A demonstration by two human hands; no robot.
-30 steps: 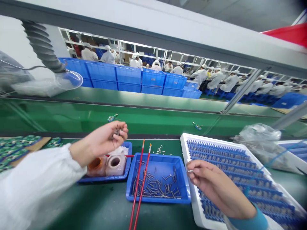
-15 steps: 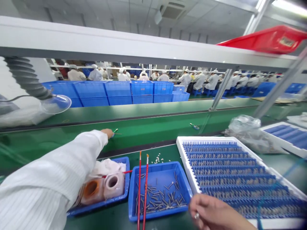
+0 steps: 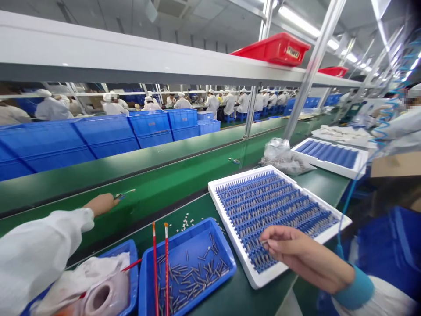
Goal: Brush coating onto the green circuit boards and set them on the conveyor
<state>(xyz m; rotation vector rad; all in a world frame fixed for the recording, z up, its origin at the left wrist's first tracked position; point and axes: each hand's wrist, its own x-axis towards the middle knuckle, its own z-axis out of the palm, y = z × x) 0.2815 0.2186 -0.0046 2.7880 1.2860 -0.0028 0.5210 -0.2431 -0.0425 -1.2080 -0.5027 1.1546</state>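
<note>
My left hand (image 3: 101,204) reaches out over the green conveyor belt, fingers closed on the near end of a small slim blue-and-white piece (image 3: 125,193); its kind is too small to tell. My right hand (image 3: 292,248) pinches a small metal part (image 3: 265,242) above the near side of a white foam tray (image 3: 237,252). Blue toothed racks (image 3: 259,206) fill that tray, with many small greyish parts standing in rows. Between my hands, a blue bin (image 3: 226,271) holds loose metal pins (image 3: 189,285). Two red-handled brushes (image 3: 166,267) lie across it.
Another blue tray (image 3: 133,267) holds a white cloth (image 3: 94,272) and a round-mouthed jar (image 3: 101,296). Small pale chips (image 3: 186,223) lie behind the bin. A similar small piece (image 3: 234,160) rests farther along the belt. Plastic bags (image 3: 279,153) and a second foam tray (image 3: 329,153) sit at right.
The view has swung right. My right hand has moved from beside the pin bin to over the foam tray. My left hand stays at the belt with the blue-and-white piece.
</note>
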